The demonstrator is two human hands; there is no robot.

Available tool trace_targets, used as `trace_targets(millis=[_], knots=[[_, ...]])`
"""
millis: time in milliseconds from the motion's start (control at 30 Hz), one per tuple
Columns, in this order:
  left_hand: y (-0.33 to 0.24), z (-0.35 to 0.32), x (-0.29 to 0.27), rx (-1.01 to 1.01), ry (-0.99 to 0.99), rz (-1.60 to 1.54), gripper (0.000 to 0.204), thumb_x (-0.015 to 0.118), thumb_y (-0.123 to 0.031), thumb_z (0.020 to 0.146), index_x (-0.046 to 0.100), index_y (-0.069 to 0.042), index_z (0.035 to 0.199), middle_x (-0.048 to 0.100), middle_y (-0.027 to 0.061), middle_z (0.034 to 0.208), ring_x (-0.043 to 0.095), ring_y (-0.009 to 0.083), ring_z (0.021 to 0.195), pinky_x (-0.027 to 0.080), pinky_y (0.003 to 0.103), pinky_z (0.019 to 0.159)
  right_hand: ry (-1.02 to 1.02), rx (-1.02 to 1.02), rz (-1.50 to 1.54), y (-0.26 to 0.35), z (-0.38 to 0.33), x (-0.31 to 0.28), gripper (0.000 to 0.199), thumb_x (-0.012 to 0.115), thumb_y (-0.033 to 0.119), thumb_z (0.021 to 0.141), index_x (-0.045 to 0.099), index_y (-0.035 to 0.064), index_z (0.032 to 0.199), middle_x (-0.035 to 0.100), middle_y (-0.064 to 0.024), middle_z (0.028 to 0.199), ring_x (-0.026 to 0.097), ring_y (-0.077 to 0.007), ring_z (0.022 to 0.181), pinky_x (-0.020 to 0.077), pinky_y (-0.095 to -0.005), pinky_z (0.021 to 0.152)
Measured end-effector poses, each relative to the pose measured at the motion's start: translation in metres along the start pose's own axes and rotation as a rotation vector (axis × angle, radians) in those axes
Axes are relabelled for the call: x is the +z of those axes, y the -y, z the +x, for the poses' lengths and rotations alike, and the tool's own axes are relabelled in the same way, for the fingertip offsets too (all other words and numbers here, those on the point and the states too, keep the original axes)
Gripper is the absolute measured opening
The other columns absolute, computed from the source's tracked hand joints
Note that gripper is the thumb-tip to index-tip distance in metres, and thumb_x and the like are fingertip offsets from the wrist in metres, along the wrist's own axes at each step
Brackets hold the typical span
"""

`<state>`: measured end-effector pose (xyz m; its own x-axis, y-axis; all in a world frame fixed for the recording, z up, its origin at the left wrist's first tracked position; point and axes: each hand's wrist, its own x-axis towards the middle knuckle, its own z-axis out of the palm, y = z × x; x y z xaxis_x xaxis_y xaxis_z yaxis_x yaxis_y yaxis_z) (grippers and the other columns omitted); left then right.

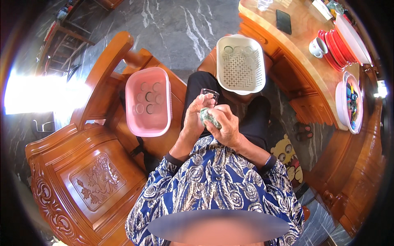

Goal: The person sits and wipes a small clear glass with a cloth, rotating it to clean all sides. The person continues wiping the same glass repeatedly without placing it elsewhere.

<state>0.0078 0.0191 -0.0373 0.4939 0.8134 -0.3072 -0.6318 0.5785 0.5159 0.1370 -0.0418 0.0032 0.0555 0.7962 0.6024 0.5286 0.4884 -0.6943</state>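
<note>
A small clear drinking glass (210,93) sits in my left hand (195,111), whose fingers curl round it above my lap. My right hand (228,124) is closed on a crumpled green-and-white cloth (209,118), pressed close beside the glass and against my left palm. Both hands meet in front of my chest. To their left stands a pink plastic basin (164,119) with several round glasses (149,97) in its bottom. Beyond my knees is a white plastic basket (260,71) with a slotted bottom and a few round glasses (228,50) at its far end.
A carved wooden armchair (98,180) stands at my left. On the right a wooden table (295,45) bears a dark phone (283,21), a white cup (318,48), red-rimmed trays (333,47) and a white tub (342,104) of small colourful things. Slippers (303,132) lie on the floor.
</note>
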Motion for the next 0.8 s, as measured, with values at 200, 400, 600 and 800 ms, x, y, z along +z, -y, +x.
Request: trace_targets(millis=[200, 400, 600, 800], knots=[[-0.003, -0.002, 0.006, 0.051, 0.054, -0.011, 0.042, 0.055, -0.034, 0.093, 0.051, 0.0, 0.117, 0.062, 0.0127, 0.1, 0.061, 0.0226, 0.093, 0.049, 0.035, 0.088, -0.011, 0.047, 0.011, -0.002, 0.004, 0.001, 0.031, 0.075, 0.01, 0.074, 0.061, 0.0059, 0.102, 0.057, -0.01, 0.092, 0.063, -0.0263, 0.079, 0.0528, -0.0337, 0.065], [0.0, -0.007, 0.018, -0.028, -0.049, -0.007, 0.041, 0.057, -0.036, 0.091, 0.056, -0.002, 0.113, 0.063, 0.0079, 0.103, 0.06, 0.0184, 0.091, 0.049, 0.034, 0.082, -0.149, 0.144, -0.029, -0.023, 0.012, -0.005, 0.027, 0.072, 0.009, 0.078, 0.059, 0.0029, 0.101, 0.059, -0.0131, 0.092, 0.061, -0.0287, 0.081, 0.0513, -0.0347, 0.07], [-0.002, -0.012, 0.026, -0.146, -0.015, -0.011, 0.039, 0.056, -0.04, 0.091, 0.058, -0.006, 0.111, 0.064, 0.0044, 0.096, 0.057, 0.0136, 0.083, 0.046, 0.031, 0.074, -0.221, 0.149, -0.092, -0.03, 0.011, -0.008, 0.024, 0.071, 0.009, 0.08, 0.059, 0.0024, 0.101, 0.059, -0.0133, 0.093, 0.061, -0.0276, 0.081, 0.0514, -0.0339, 0.069], [0.006, -0.007, 0.02, -0.046, -0.043, -0.052, 0.036, 0.059, -0.034, 0.09, 0.057, -0.005, 0.111, 0.063, 0.0045, 0.1, 0.059, 0.0139, 0.089, 0.048, 0.03, 0.076, -0.16, 0.074, -0.111, -0.023, 0.005, -0.003, 0.027, 0.071, 0.011, 0.079, 0.059, 0.0034, 0.102, 0.058, -0.0123, 0.093, 0.062, -0.0277, 0.079, 0.052, -0.0336, 0.066]])
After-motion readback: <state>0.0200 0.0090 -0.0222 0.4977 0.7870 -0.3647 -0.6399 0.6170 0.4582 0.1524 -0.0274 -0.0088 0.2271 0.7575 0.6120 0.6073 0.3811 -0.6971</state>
